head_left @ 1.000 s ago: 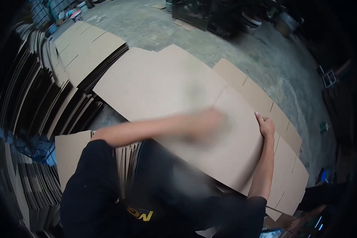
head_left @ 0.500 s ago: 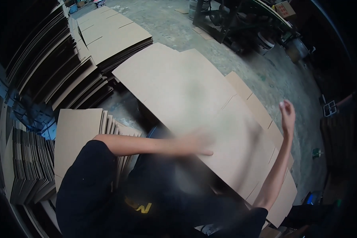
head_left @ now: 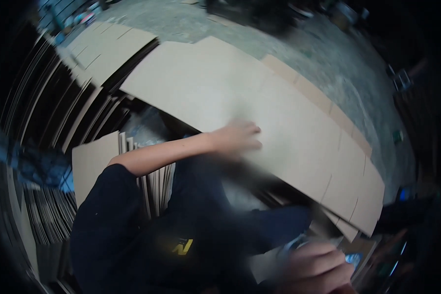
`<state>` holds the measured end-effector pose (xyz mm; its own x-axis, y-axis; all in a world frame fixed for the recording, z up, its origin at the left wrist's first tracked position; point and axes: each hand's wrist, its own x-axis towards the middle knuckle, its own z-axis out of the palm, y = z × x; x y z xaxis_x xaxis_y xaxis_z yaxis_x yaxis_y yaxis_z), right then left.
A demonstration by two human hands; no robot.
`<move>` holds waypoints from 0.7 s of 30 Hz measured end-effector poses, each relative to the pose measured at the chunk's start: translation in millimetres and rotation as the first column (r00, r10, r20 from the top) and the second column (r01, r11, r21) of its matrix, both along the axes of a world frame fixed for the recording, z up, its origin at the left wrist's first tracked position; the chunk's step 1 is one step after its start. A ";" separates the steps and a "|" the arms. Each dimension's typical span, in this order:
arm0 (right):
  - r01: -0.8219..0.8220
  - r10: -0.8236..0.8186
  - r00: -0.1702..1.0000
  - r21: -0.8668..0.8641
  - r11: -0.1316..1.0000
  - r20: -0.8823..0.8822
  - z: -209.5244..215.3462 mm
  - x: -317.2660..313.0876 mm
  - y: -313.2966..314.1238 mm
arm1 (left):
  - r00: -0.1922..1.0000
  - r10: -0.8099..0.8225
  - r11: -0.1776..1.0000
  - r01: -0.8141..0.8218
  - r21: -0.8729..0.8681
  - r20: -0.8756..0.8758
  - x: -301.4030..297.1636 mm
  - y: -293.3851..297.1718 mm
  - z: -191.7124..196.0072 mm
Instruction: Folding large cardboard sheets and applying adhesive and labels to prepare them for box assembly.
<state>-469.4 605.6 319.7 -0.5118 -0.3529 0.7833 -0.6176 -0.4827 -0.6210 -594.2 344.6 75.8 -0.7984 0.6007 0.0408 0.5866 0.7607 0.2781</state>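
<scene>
A large flat cardboard sheet [head_left: 220, 88] with cut slots at its right end lies across the middle of the view. Over its near edge is my left hand [head_left: 235, 139], slightly blurred, with fingers apart and a little bent; no object shows in it. I cannot tell whether it presses on the sheet. Close to my body at the lower right, my right hand [head_left: 321, 267] has its fingers curled inward. Its palm side is hidden, so anything inside it cannot be seen. Another cardboard edge [head_left: 323, 105] shows beyond the sheet's far side.
A stack of slotted cardboard sheets [head_left: 110, 51] lies at the far left. Folded cardboard [head_left: 49, 215] stands in dense rows on the left, and more upright pieces [head_left: 95, 161] stand by my left arm. Grey floor [head_left: 338, 63] extends beyond the sheet.
My right hand has dropped from beyond the sheet's far right to near my body, its fingers curled. My left hand has shifted up onto the sheet. The whole view has turned somewhat.
</scene>
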 end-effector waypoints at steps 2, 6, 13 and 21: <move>0.059 -0.051 0.993 -0.072 0.996 0.108 6.8 9.1 -5.6 | 0.997 0.011 1.000 -0.012 -0.004 -0.073 -2.2 -3.7 -4.6; -0.528 0.531 0.847 0.144 0.837 0.018 17.4 -28.4 51.0 | 0.999 -0.028 0.996 0.031 0.078 -0.042 -15.8 8.2 3.7; -0.407 0.442 0.896 0.315 0.857 -0.046 -30.7 10.7 129.7 | 0.998 0.024 0.999 -0.027 0.044 0.059 -14.1 20.8 13.3; 0.566 -0.974 -0.196 0.798 -0.206 -0.113 -196.2 68.1 308.2 | 0.979 0.114 0.993 -0.113 -0.015 0.170 -2.3 18.9 40.9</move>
<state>-401.4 913.8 123.5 -0.7269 0.6434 0.2400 0.3447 0.6442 -0.6828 -596.5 363.5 116.7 -0.8566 0.5054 -0.1043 0.4404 0.8214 0.3624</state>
